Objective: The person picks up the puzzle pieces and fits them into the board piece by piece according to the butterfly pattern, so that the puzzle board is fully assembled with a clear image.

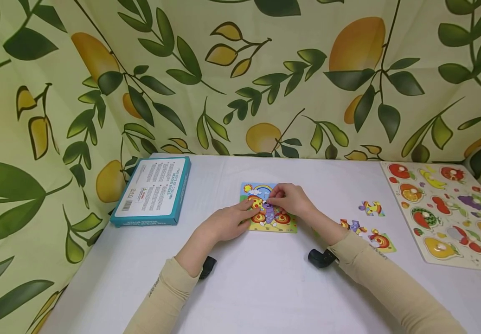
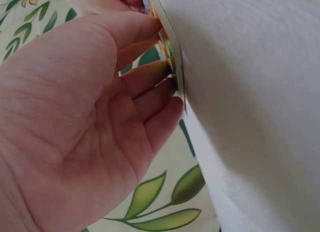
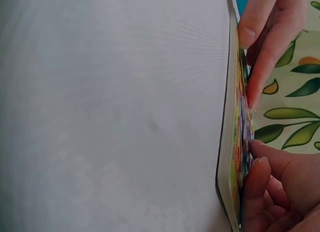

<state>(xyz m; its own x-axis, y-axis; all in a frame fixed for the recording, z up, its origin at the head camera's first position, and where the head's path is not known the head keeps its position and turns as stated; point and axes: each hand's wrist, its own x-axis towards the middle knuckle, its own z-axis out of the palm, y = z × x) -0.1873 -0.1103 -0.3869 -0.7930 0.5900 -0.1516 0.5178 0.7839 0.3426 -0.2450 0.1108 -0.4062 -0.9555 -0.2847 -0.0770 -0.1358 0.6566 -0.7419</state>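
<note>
A small jigsaw puzzle board [image 1: 273, 226] with a butterfly picture lies on the white table between the two hands. My left hand [image 1: 227, 221] rests its fingers on the board's left side, the fingertips along its edge in the left wrist view. My right hand [image 1: 292, 199] comes in from the right, pinching a puzzle piece [image 1: 268, 202] over the butterfly's upper middle; its fingers hide much of that piece. In the right wrist view, the right thumb and fingertips [image 3: 260, 164] are right at the board's surface, and a left fingertip [image 3: 254, 97] presses close by.
Loose puzzle pieces [image 1: 372, 208] lie to the right, some partly behind the right forearm. Farther right is a fruit peg board [image 1: 411, 236]. A teal and white box [image 1: 150, 190] sits at the left. Patterned cloth [image 1: 240, 93] hangs behind the table.
</note>
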